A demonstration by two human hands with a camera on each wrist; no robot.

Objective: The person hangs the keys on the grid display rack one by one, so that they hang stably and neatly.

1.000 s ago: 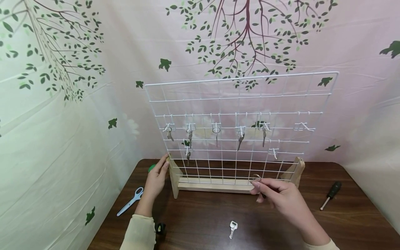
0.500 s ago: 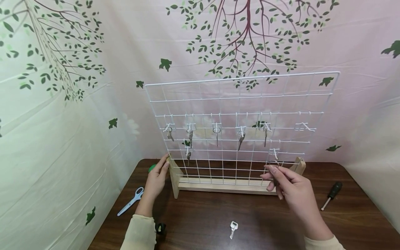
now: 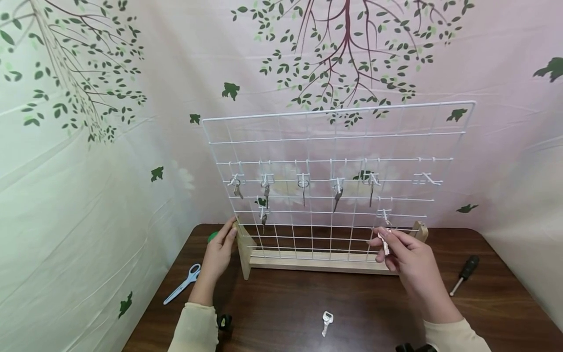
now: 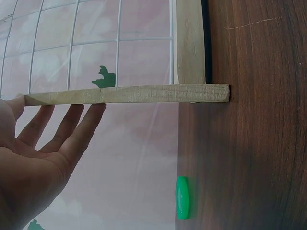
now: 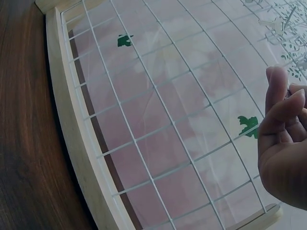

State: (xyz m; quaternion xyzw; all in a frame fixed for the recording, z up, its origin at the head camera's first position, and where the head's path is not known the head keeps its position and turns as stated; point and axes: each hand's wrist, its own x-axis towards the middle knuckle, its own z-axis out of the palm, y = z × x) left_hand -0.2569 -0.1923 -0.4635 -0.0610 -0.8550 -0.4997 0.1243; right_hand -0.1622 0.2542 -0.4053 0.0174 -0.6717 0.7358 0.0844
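Observation:
A white wire grid rack (image 3: 340,112) stands on a wooden base, with keys on rings hanging from several of its white hooks. My left hand (image 3: 219,250) holds the rack's left wooden side post (image 4: 139,94), thumb on one face and fingers on the other. Just below the lower right hook (image 3: 384,215), my right hand (image 3: 409,255) pinches a silver key (image 3: 385,246) by its top. Its ring is up by the hook; whether it is around the hook, I cannot tell. In the right wrist view the fingers hide most of the key.
A loose silver key (image 3: 327,323) lies on the dark wood table (image 3: 272,308) in front of the rack. Light blue scissors (image 3: 182,284) are at the left, a screwdriver (image 3: 465,275) at the right. A green round object (image 4: 182,198) sits beyond the left post.
My right hand has moved right and up with the key, from in front of the base to the lower right hook. The left hand has stayed on the post.

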